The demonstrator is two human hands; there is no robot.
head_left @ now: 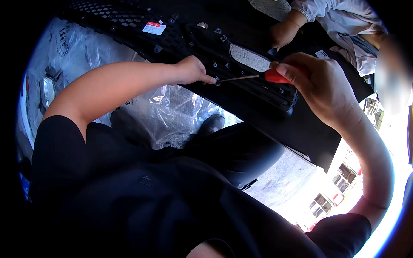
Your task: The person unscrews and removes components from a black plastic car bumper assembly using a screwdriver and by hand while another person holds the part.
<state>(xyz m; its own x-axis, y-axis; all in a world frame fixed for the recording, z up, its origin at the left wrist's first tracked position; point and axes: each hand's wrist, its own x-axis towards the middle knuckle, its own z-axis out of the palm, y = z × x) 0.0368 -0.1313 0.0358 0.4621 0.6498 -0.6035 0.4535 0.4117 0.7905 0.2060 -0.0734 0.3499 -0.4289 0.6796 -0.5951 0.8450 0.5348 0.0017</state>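
Note:
A large black plastic panel with a honeycomb grille part slants across the upper view. My left hand is closed at its near edge, one digit stretched to a small fastener. The rest of its fingers are partly hidden. In my right hand is a screwdriver, gripped by its red handle. Its thin metal shaft runs leftward, the tip at or very close to the fastener beside my left fingertip. Several small screws and clips dot the panel around there.
Across the panel at the upper right, another person's hand rests on it, below a pale sleeve. A red and white label sits on the panel. Clear plastic sheeting lies below, near my shoes.

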